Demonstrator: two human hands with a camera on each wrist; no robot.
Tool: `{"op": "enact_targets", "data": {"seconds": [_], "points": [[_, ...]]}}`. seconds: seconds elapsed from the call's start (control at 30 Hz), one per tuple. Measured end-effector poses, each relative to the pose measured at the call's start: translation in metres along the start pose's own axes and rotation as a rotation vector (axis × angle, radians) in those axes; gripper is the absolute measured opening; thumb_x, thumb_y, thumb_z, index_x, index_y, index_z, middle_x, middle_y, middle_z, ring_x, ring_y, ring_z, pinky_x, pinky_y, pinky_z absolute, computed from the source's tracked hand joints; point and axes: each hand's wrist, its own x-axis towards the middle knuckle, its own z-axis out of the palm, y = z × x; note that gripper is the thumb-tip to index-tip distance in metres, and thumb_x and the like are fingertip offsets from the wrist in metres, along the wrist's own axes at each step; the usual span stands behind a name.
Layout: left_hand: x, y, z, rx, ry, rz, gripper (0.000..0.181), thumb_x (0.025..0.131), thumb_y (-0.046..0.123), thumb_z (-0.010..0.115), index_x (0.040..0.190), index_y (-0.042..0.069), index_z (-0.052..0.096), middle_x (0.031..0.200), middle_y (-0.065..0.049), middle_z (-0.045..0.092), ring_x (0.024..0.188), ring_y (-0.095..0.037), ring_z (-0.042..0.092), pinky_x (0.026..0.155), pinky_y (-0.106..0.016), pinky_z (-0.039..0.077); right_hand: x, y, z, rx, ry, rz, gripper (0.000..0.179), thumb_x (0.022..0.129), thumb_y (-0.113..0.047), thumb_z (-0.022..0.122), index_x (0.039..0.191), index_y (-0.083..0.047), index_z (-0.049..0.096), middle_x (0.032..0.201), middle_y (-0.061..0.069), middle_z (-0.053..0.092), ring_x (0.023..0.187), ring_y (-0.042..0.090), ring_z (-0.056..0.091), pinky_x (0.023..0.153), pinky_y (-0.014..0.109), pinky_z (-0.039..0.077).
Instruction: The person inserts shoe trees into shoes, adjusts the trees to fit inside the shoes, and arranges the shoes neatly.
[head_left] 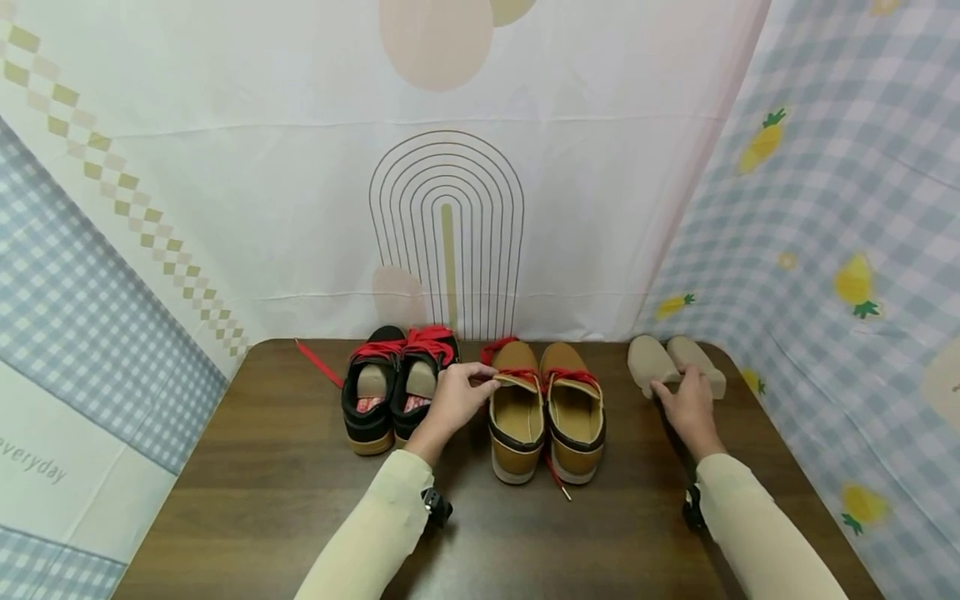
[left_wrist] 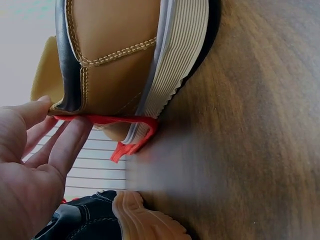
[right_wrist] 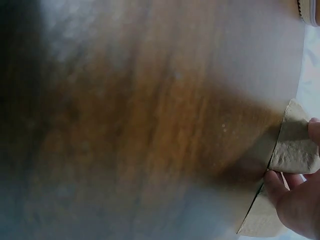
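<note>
My left hand (head_left: 456, 398) is at the opening of the left tan shoe (head_left: 516, 450), pinching its tongue edge between thumb and fingers. A red lace (left_wrist: 115, 119) runs down that shoe's side beside the fingers. The right tan shoe (head_left: 576, 454) stands close against it, toe toward the wall. At the table's far right, my right hand (head_left: 688, 410) grips a beige, cardboard-like shoe insert (right_wrist: 295, 147), thumb and fingers at its edge. A second insert (right_wrist: 265, 215) lies beside it, partly hidden by the hand.
A pair of black shoes (head_left: 367, 425) with red laces stands left of the left hand, beige inserts inside. One lace (head_left: 318, 364) trails across the wooden table (head_left: 285, 483). A lace tip (head_left: 567, 497) lies by the tan shoes. Patterned cloth (head_left: 315, 208) hangs behind.
</note>
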Motion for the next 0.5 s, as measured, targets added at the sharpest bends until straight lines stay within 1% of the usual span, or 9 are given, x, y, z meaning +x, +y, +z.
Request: {"op": "enact_targets", "data": {"seconds": [0.1, 0.27, 0.5], "points": [[0.0, -0.0014, 0.0, -0.004, 0.004, -0.007, 0.014, 0.094, 0.016, 0.076, 0.107, 0.011, 0.08, 0.096, -0.007, 0.079, 0.083, -0.016, 0.073, 0.064, -0.025, 0.058, -0.0006, -0.0008, 0.0, 0.001, 0.011, -0.01, 0.06, 0.102, -0.022, 0.065, 0.142, 0.013, 0.039, 0.137, 0.041, 0.042, 0.123, 0.057, 0.044, 0.101, 0.066, 0.039], [0.001, -0.0023, -0.0004, -0.011, 0.009, 0.007, 0.013, 0.094, 0.014, 0.076, 0.105, 0.01, 0.079, 0.097, -0.006, 0.079, 0.084, -0.016, 0.073, 0.063, -0.024, 0.057, -0.0024, -0.0011, -0.0019, 0.002, 0.028, -0.042, 0.058, 0.101, -0.022, 0.066, 0.14, 0.014, 0.041, 0.135, 0.04, 0.045, 0.122, 0.056, 0.045, 0.102, 0.066, 0.039], [0.0017, -0.0014, -0.0004, -0.029, -0.001, 0.002, 0.012, 0.094, 0.013, 0.075, 0.105, 0.009, 0.078, 0.096, -0.007, 0.079, 0.083, -0.015, 0.073, 0.063, -0.024, 0.058, -0.0078, 0.0008, -0.0049, -0.007, 0.014, -0.054, 0.059, 0.102, -0.025, 0.067, 0.14, 0.012, 0.042, 0.132, 0.038, 0.046, 0.119, 0.054, 0.048, 0.098, 0.066, 0.042]]}}
